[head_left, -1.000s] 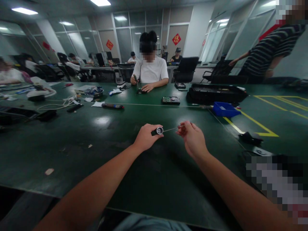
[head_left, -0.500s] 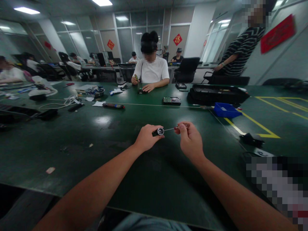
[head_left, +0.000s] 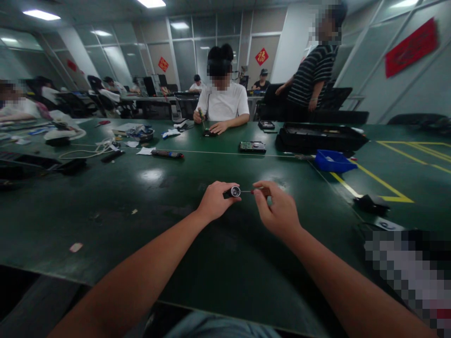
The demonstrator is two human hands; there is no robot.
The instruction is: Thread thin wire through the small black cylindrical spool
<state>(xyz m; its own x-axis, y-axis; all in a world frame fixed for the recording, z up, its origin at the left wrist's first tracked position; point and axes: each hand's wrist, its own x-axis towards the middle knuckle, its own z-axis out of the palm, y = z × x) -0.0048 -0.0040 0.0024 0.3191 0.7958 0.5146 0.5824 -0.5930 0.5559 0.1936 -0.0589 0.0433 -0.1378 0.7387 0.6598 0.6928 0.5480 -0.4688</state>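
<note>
In the head view, now holding the red-handled screwdriver (head_left: 263,191) a little nearer the black cylinder (head_left: 235,191) than half a second ago, with thumb and forefinger of the right hand (head_left: 280,209) parted wider around its handle. Still pinching the cylinder, with its ringed end toward the camera, between thumb and fingers of the left hand (head_left: 214,202). Reaching forward with both forearms over the green table (head_left: 116,197).

Across the green bench (head_left: 105,202) a person in a white shirt (head_left: 228,101) sits, head bowed. A blue tray (head_left: 333,162) rests just in front of a long black box (head_left: 319,137), with a hard drive (head_left: 252,147) off to the left. Farther left, a pale cable (head_left: 92,153) lies loosely curled. Someone in a striped top (head_left: 313,70) stands beyond the box.
</note>
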